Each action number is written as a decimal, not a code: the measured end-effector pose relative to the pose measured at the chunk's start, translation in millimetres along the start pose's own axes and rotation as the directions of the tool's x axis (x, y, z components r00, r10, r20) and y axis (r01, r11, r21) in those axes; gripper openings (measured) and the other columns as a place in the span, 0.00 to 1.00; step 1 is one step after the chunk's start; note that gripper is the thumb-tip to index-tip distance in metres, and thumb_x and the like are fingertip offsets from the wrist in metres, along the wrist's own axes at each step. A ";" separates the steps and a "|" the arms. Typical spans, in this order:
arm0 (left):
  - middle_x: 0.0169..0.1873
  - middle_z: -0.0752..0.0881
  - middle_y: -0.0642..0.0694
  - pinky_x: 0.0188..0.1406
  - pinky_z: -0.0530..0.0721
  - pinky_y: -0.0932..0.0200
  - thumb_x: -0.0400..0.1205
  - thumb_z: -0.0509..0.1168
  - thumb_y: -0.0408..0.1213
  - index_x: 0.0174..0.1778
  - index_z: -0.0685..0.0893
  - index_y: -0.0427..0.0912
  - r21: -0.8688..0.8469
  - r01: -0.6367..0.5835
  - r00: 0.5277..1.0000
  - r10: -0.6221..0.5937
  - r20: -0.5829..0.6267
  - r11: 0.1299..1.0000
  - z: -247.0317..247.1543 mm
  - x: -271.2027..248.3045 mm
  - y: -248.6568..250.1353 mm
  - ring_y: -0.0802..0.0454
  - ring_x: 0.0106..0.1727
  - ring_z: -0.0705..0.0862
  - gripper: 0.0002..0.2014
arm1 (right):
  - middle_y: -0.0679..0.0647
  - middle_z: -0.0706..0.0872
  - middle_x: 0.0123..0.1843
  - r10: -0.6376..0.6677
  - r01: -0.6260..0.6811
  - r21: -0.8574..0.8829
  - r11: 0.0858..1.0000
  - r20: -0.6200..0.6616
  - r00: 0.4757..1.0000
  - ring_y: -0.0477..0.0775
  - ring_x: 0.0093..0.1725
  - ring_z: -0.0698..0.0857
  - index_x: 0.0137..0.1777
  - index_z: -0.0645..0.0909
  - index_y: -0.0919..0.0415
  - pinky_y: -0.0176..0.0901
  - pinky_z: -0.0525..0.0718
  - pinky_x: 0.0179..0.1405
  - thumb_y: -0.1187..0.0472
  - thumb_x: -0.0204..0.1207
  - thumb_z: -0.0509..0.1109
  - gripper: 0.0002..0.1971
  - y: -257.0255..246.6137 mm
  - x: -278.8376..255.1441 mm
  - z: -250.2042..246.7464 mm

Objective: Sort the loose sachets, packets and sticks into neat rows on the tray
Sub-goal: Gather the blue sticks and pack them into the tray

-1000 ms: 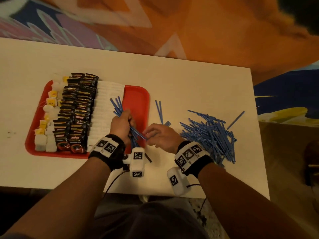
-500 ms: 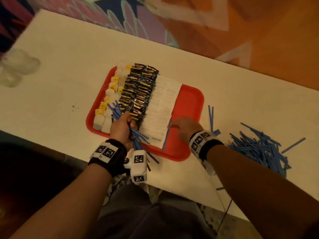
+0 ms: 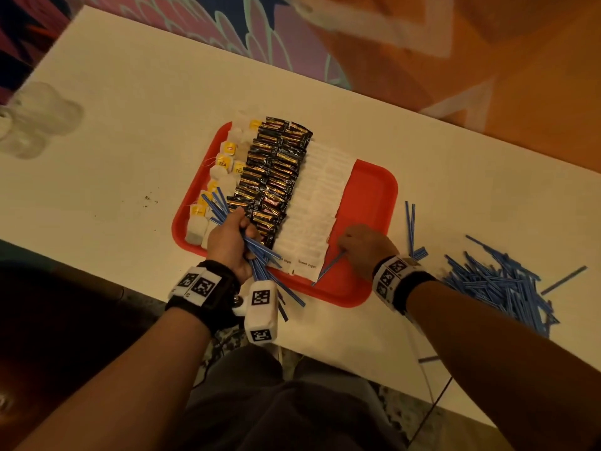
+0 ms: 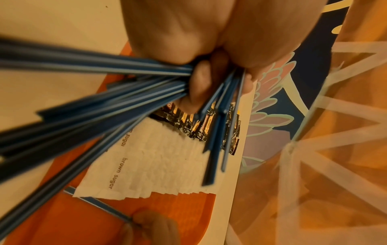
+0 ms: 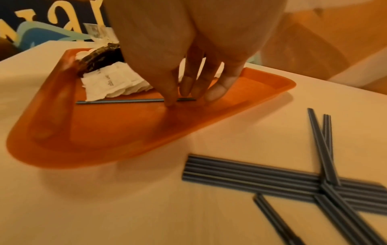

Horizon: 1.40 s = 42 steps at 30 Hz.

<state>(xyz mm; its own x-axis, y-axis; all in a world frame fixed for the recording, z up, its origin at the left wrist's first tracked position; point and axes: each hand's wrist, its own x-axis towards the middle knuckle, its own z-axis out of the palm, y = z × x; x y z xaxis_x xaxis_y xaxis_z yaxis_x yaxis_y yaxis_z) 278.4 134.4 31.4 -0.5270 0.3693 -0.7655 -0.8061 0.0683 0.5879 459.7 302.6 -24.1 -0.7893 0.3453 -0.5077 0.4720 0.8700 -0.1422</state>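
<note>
Dim warm orange light, soft shadows, wrist views blurred, perhaps by motion, edges warped

Bare strip on the tray's right side, crowded on both flanks

The red tray [image 3: 374,196] is bare right of the white sugar packets [image 3: 318,203], save one blue stick [image 3: 327,270] under the right hand [image 3: 364,247]. The left hand [image 3: 229,245] and its stick bundle [image 3: 260,255] block the near-left corner; a loose stick pile [image 3: 500,284] covers the table [image 3: 130,125] on the right.

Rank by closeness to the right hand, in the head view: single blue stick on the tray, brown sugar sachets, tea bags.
1. Single blue stick, under the right hand.
2. Brown sugar sachets, just to its left.
3. Tea bags, along the tray's far left edge.
</note>
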 end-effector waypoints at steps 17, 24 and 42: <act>0.21 0.72 0.52 0.14 0.60 0.63 0.89 0.58 0.45 0.29 0.71 0.48 0.037 0.053 0.998 -0.054 0.016 0.998 8.2 0.5 -4.2 0.57 0.19 0.67 0.20 | 0.52 0.83 0.61 -0.073 0.112 -0.187 0.976 0.204 0.976 0.56 0.60 0.82 0.63 0.79 0.54 0.50 0.83 0.60 0.61 0.81 0.65 0.12 -10.3 -20.0 -13.7; 0.21 0.70 0.53 0.14 0.60 0.62 0.89 0.58 0.50 0.27 0.70 0.50 0.118 0.029 0.990 -0.044 0.131 0.993 29.1 -0.8 -6.9 0.57 0.18 0.64 0.22 | 0.48 0.78 0.40 0.111 -0.126 0.125 0.984 0.123 0.986 0.56 0.44 0.82 0.45 0.74 0.49 0.46 0.81 0.41 0.64 0.78 0.61 0.07 -2.6 -51.3 -53.7; 0.20 0.70 0.48 0.23 0.73 0.59 0.81 0.65 0.62 0.28 0.72 0.45 0.341 -0.241 0.903 0.081 0.423 0.909 122.7 -67.1 10.6 0.49 0.21 0.74 0.26 | 0.51 0.88 0.40 0.481 0.084 0.829 0.554 -0.400 0.780 0.45 0.36 0.83 0.54 0.87 0.56 0.22 0.78 0.36 0.69 0.73 0.67 0.14 -69.4 -110.9 -132.0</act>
<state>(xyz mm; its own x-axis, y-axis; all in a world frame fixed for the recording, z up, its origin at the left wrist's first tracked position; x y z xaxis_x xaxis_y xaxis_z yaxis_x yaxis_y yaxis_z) 338.3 224.1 121.1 -0.4273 0.7305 -0.5327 -0.5136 0.2887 0.8080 462.6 250.4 154.2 -0.5458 0.8286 -0.1246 0.5206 0.2189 -0.8253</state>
